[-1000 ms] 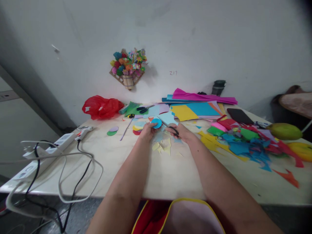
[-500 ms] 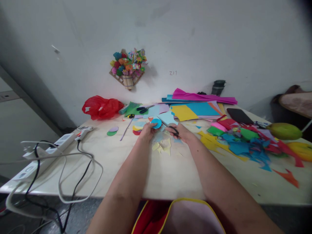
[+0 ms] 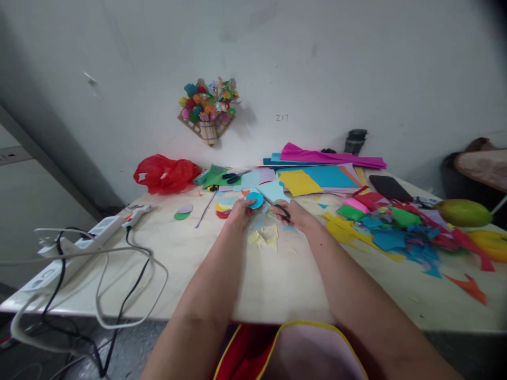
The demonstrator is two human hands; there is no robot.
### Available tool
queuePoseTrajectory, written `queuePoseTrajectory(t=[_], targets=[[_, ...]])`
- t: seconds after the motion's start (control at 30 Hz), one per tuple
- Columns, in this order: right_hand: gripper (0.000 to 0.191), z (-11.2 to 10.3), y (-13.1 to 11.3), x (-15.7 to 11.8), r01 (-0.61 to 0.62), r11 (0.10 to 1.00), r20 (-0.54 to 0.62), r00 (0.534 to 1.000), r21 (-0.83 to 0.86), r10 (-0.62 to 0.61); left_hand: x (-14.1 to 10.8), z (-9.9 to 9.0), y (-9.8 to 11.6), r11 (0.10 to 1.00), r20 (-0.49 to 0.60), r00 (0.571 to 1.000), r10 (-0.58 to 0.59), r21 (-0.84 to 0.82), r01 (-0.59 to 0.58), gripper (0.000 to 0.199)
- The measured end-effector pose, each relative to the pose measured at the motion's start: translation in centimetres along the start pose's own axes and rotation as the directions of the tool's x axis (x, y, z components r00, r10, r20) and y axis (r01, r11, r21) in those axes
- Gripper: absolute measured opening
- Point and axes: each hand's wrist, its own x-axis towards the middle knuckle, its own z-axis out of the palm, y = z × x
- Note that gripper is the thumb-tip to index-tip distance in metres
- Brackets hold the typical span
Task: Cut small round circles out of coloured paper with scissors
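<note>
Between the thumb and fingers of my left hand [image 3: 240,213] is a round blue paper disc [image 3: 254,200], with a paler sheet edge partly hidden beneath it. My right hand [image 3: 293,214] is closed around the dark handles of a pair of scissors [image 3: 282,212]. The blades point up and left toward the disc's right side; whether they touch paper is unclear. Just below the hands lie pale yellow paper scraps [image 3: 264,238]. Left of my left hand are red and yellow paper circles [image 3: 222,211], and farther left overlap a purple and a green circle [image 3: 182,215].
Coloured paper sheets [image 3: 317,179] are stacked at the back, beside a second pair of scissors [image 3: 231,177]. A red plastic bag [image 3: 166,174] sits back left, a power strip [image 3: 75,253] with cables at left. Paper scraps [image 3: 396,232] and a green fruit [image 3: 464,212] lie at right.
Almost nothing differs. The blue disc and both hands stay in nearly the same place, with the view shifted very slightly.
</note>
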Motion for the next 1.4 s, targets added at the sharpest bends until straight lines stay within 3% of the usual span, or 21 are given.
queuePoseTrajectory(t=[0.33, 0.7, 1.4], targets=[[0.055, 0.6, -1.3, -1.1, -0.033, 0.999, -0.037, 0.999, -0.003, 0.032, -0.3, 0.1, 0.3, 1.0, -0.022, 1.0, 0.003, -0.004, -0.003, 0.023], [0.051, 0.9, -1.5, -1.2, -0.024, 1.0, -0.065, 0.998, -0.003, 0.023, -0.1, 0.0, 0.3, 0.999, -0.032, 0.999, -0.016, -0.03, 0.015, 0.024], [0.038, 0.3, -0.9, -0.4, -0.032, 0.999, 0.006, 0.999, -0.026, 0.033, -0.3, 0.3, 0.7, 0.997, -0.09, 0.994, -0.059, -0.061, 0.053, 0.028]])
